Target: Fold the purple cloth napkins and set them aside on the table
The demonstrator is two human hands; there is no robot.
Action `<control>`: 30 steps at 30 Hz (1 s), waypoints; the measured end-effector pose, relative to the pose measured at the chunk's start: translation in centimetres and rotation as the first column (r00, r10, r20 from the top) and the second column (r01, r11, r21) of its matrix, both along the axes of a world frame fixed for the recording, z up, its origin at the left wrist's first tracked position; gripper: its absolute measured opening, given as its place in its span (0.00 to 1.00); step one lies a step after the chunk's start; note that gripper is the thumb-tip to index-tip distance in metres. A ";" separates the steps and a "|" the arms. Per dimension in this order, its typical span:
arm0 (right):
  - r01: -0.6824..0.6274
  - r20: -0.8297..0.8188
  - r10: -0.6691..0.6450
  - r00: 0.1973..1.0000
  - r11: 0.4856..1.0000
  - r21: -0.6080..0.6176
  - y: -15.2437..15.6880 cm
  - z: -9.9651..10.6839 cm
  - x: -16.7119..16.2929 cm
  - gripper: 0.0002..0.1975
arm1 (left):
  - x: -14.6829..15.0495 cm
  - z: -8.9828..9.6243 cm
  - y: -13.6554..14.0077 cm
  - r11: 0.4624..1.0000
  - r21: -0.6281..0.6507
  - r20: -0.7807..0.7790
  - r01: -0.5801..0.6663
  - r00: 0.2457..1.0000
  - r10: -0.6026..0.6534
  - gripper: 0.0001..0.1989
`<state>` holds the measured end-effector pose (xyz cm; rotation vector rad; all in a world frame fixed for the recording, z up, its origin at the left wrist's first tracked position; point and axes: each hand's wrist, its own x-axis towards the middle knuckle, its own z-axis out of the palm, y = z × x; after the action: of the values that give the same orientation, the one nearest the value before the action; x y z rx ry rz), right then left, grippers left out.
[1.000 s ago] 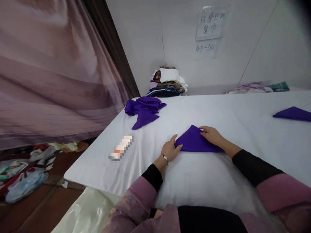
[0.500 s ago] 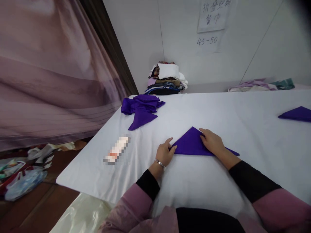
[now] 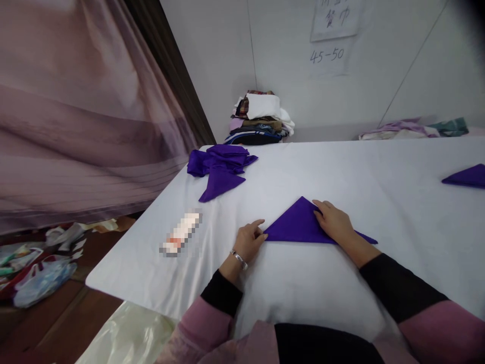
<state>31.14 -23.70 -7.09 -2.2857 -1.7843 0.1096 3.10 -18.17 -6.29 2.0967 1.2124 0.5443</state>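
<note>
A purple cloth napkin (image 3: 297, 223), folded into a triangle, lies in front of me with its point away from me and its long edge toward me. At its left corner my left hand (image 3: 249, 241) has thumb and fingers closed on the cloth, the index finger raised. My right hand (image 3: 333, 221) lies over the right part of the napkin, fingers stretched out along the slanting right edge. The right corner shows beyond my wrist; the cloth beneath the palm is hidden.
Loose purple cloths (image 3: 223, 167) lie crumpled at the table's back left. Nearer me is a pixelated oblong item (image 3: 184, 233). Another folded purple cloth (image 3: 468, 177) rests at the far right of the white-covered table (image 3: 397, 202). Piled clothes (image 3: 261, 119) stand behind, against the wall.
My left hand has slid slightly left along the napkin to its left corner. My right hand stays on the cloth, almost unmoved. The view has tilted down a little.
</note>
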 end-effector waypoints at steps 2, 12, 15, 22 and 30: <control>0.004 0.011 -0.004 1.000 1.000 0.008 0.0 -0.1 0.1 0.20 | 0.1 0.2 -0.1 1.000 0.009 -0.008 0.004 1.000 -0.003 0.19; -0.018 0.052 0.016 0.999 0.999 0.049 -0.3 -0.5 0.4 0.20 | -1.7 0.9 0.5 1.000 0.020 -0.053 0.024 0.998 -0.023 0.12; -0.018 0.052 0.016 0.999 0.999 0.046 -0.3 -0.4 0.5 0.20 | -2.6 1.0 0.9 0.998 -0.003 -0.064 0.067 0.996 -0.067 0.08; -0.029 0.071 0.024 0.997 0.998 0.058 -0.3 -0.6 0.8 0.21 | -2.5 0.7 0.6 0.995 0.022 -0.058 0.100 0.993 -0.099 0.07; -0.026 0.102 0.021 0.995 0.999 0.048 -0.3 -0.5 0.6 0.20 | -2.2 0.0 0.5 0.993 0.079 -0.070 0.085 0.994 -0.080 0.03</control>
<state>31.72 -24.05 -7.62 -2.2747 -1.8419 -0.0471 0.86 -17.63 -6.27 2.2392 1.1522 0.4973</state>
